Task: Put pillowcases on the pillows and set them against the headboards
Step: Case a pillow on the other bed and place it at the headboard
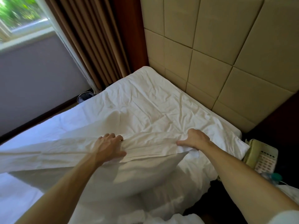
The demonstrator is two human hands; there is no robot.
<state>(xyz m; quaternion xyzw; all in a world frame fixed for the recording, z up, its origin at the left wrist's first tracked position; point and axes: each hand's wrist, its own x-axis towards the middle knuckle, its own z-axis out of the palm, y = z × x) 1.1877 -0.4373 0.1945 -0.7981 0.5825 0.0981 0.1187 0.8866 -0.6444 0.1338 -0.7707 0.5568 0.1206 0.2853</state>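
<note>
A white pillow [137,175] lies near the bed's right side, just below my hands, with a white pillowcase [150,143] bunched over its far end. My left hand [110,146] grips a fold of the pillowcase at the pillow's upper left. My right hand [195,138] clutches the same cloth at the upper right corner. The beige padded headboard [210,62] rises beyond the mattress, apart from the pillow. How far the case covers the pillow is unclear.
A wrinkled white sheet covers the bed [145,102]. A cream telephone [260,156] sits on a dark nightstand to the right. Brown curtains [97,46] and a window [21,16] stand at the left, with a small round fan [85,97] on the floor.
</note>
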